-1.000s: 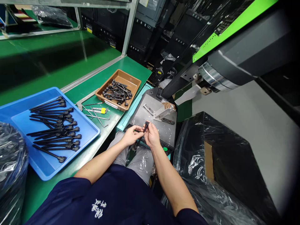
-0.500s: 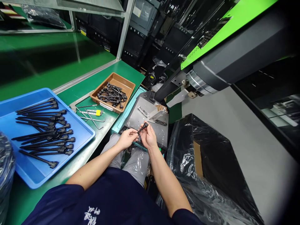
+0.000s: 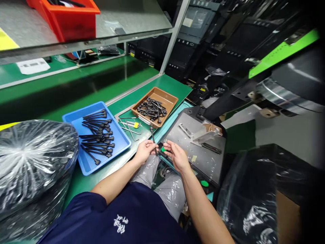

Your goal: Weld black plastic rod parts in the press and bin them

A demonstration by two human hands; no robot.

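In my left hand (image 3: 145, 151) is a thin black rod with a blocky head (image 3: 153, 136), pinched between thumb and fingers and standing nearly upright, head up. My right hand (image 3: 177, 156) is just to its right, apart from it, fingers curled loosely and spread with nothing visible in them. On the bench to the left, a blue tray (image 3: 122, 139) holds several longer ribbed black rods (image 3: 98, 137) with similar heads. Beyond my hands, a brown tray (image 3: 167, 98) holds a pile of thin black headed rods (image 3: 152, 109).
Hex keys (image 3: 130, 127) lie between the trays. At right stands a machine with a grey metal plate (image 3: 185, 145), a clear fixture block (image 3: 203, 134) and a hanging metal horn (image 3: 241, 115). A plastic-wrapped bundle (image 3: 38, 162) is at left, under a shelf with a red bin (image 3: 76, 23).
The view has swung left. The rod, earlier slanted between both hands, now stands nearly upright in my left hand. My right hand has let go and moved apart.
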